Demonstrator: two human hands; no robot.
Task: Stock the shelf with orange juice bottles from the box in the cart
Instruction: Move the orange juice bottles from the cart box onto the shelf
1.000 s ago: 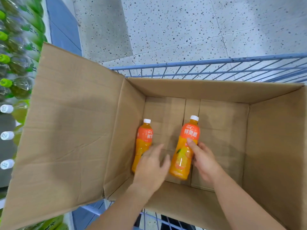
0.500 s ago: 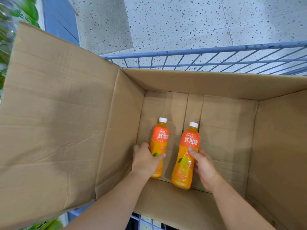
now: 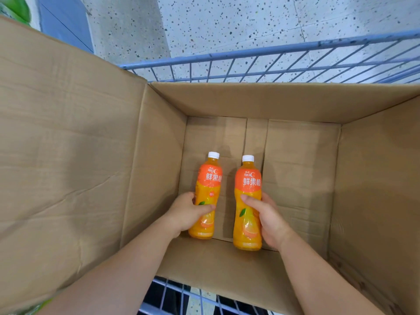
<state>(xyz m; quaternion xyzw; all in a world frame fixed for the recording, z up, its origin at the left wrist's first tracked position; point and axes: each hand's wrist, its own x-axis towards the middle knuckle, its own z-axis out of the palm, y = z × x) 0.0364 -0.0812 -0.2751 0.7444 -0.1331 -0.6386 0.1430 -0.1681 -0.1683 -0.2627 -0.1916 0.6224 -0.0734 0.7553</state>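
Two orange juice bottles with white caps and orange labels are inside the open cardboard box [image 3: 250, 103]. My left hand [image 3: 186, 213] is wrapped around the lower half of the left bottle [image 3: 209, 178]. The right bottle [image 3: 248, 180] is gripped at its middle by my right hand [image 3: 268, 219]. Both bottles point caps away from me and sit close above the box floor; whether they touch it I cannot tell. No other bottles show in the box.
The box sits in a blue wire cart [image 3: 272, 51]. Its wide left flap [image 3: 68, 144] stands open and hides most of the shelf. A bit of green bottles [image 3: 16, 5] shows at top left. Speckled floor [image 3: 227, 21] lies beyond the cart.
My left hand reached the left bottle and closed around it, then shifted it to the right, alongside the right bottle. My right hand kept its grip. The view moved closer over the box.
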